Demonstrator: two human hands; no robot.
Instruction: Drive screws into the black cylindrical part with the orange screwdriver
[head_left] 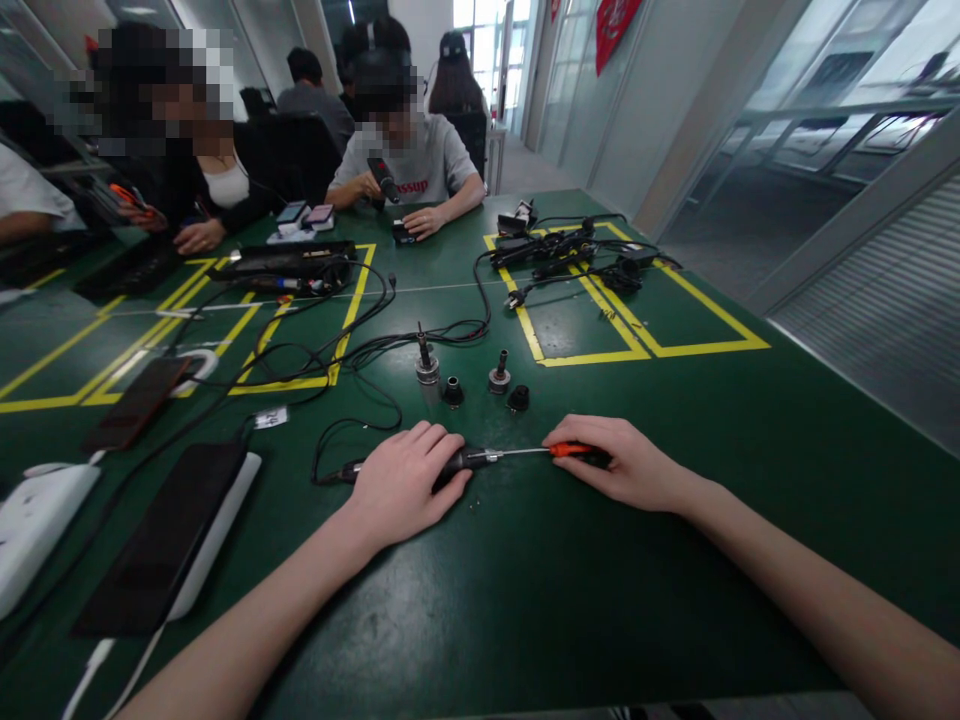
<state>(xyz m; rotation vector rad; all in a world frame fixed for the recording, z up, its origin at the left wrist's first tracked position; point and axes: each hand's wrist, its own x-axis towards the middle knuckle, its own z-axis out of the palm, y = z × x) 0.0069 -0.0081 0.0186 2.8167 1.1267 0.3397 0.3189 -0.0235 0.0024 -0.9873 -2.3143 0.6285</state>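
And here the left hand (409,475) is curling over a black corded tool (459,462), palm down, thumb along the near side, with the cord leaving toward nine o'clock. Over at three o'clock from that tool, the right hand (619,460) is pinching the orange-and-black handle of a screwdriver (571,451) between thumb and fingers. Its thin shaft is pointing to nine o'clock, right up to the tool's metal nose; whether the tip is going inside, I can't tell.

Up at eleven o'clock from the tool, a tall metal part (427,370) is standing on the green table (570,600), a black cap (453,391) sitting just beside it. Toward one o'clock, a shorter metal part (499,376) is standing near a second black cap (518,398). A dark phone (169,530) is lying between eight and nine, and tangled cables (570,250) are sprawling at one. Far off near twelve, a person in a grey shirt (442,150) is holding a dark tool (383,178).
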